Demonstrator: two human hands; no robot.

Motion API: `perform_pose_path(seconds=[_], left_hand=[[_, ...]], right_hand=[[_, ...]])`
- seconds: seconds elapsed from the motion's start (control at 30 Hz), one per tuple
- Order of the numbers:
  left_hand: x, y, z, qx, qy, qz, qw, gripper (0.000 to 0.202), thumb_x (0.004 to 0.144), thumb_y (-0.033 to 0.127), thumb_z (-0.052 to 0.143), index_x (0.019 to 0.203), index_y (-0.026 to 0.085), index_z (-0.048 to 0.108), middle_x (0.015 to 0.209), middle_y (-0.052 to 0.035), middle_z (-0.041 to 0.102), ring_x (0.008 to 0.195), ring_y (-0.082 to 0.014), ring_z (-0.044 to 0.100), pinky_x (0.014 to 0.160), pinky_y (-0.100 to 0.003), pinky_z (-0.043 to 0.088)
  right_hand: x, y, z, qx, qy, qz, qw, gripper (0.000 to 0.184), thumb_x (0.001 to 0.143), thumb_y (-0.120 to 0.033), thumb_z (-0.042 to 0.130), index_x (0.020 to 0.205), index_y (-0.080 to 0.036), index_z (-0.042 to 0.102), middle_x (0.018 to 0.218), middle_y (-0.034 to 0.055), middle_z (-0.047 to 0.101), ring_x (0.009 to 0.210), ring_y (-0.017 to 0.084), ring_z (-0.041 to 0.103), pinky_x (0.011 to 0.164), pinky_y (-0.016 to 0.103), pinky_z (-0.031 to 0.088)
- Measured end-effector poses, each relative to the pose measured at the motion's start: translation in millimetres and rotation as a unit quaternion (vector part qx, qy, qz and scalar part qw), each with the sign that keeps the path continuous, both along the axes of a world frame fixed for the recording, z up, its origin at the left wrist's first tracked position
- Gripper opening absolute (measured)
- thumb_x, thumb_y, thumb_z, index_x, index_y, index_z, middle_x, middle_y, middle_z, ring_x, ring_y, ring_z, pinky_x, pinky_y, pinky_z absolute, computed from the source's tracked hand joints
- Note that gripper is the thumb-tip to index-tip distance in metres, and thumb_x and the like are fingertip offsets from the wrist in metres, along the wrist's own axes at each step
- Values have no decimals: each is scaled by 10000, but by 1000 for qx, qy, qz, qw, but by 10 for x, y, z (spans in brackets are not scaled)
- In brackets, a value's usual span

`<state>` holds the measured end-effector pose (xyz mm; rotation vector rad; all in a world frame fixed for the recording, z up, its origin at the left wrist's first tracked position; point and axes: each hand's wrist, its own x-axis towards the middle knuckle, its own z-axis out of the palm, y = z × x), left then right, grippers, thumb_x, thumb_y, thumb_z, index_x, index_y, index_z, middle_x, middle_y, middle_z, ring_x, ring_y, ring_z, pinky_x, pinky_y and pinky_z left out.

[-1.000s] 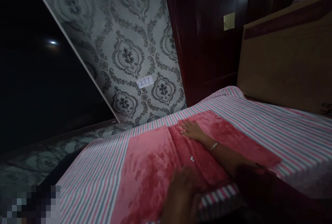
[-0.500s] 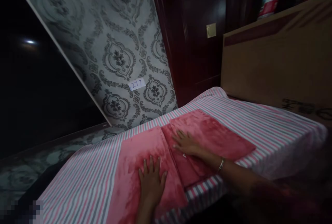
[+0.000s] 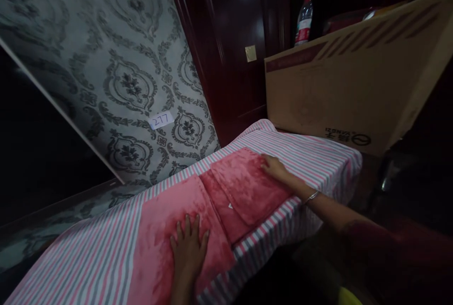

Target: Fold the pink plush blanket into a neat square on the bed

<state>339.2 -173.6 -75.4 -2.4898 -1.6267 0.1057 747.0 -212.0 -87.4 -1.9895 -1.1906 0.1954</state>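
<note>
A pink plush cloth [image 3: 166,215] lies folded on a surface covered by a pink, white and grey striped sheet [image 3: 88,262]. My left hand [image 3: 189,247] rests flat on the cloth's left part, fingers spread. My right hand [image 3: 274,167] lies at the far right edge of the cloth's folded flap [image 3: 244,185], fingers curled over that edge; a bracelet is on the wrist. A small white tag [image 3: 230,206] shows on the cloth between the two hands.
A large cardboard box [image 3: 347,88] stands behind the striped surface, with a plastic bottle [image 3: 304,20] above it. A dark wooden door [image 3: 230,50] and patterned wallpaper with a "277" label [image 3: 162,119] are behind. A dark screen [image 3: 31,144] fills the left.
My right hand slid from the middle of the cloth out to the flap's far right edge. The left hand stays flat on the cloth. The view has swung to the right.
</note>
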Motion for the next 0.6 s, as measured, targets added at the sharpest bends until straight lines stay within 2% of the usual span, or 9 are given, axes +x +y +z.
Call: perform_pose_path(seconds=[0.1, 0.27, 0.33, 0.4, 0.47, 0.6], left_hand=[[5, -8, 1, -3, -10, 1, 1000, 599, 1003, 456, 359, 1565, 254, 313, 1664, -115, 213, 1522, -399, 186, 1167, -634, 238], [-5, -24, -3, -10, -37, -3, 999, 600, 999, 451, 383, 1561, 249, 332, 1664, -121, 206, 1526, -402, 165, 1173, -637, 227], [-13, -31, -5, -14, -45, -2, 999, 596, 998, 446, 391, 1559, 253, 339, 1665, -117, 204, 1528, -399, 159, 1176, -635, 223], [-21, -38, -11, -18, -50, 1, 999, 594, 999, 447, 394, 1560, 261, 337, 1667, -106, 199, 1532, -390, 147, 1183, -631, 213], [-27, -46, -20, -22, -56, 5, 998, 595, 998, 447, 397, 1562, 267, 332, 1671, -96, 190, 1535, -382, 134, 1190, -627, 200], [-35, -66, -35, -24, -70, 7, 997, 597, 990, 444, 416, 1557, 273, 344, 1673, -83, 190, 1537, -382, 121, 1192, -633, 194]], right_hand=[[369, -266, -30, -77, 20, -46, 996, 649, 888, -288, 581, 1486, -77, 448, 1340, 228, 608, 1256, 344, 569, 1067, 478, 428], [572, -360, 8, -127, 49, -1, 991, 495, 879, -356, 597, 1314, -120, 626, 1261, 170, 671, 1152, 285, 645, 983, 374, 511], [596, -343, 45, -129, 109, 30, 985, 445, 867, -383, 604, 1236, -142, 665, 1248, 150, 681, 1103, 266, 668, 929, 353, 549], [595, -332, 66, -124, 231, 66, 963, 407, 844, -410, 627, 1167, -171, 685, 1225, 130, 694, 1061, 255, 686, 866, 339, 581], [565, -335, 60, -112, 360, 92, 922, 377, 815, -439, 659, 1101, -196, 699, 1181, 115, 713, 1030, 256, 698, 829, 337, 597], [456, -320, 51, -84, 498, 78, 859, 322, 809, -459, 667, 1001, -203, 703, 997, 94, 752, 891, 248, 719, 811, 346, 602]])
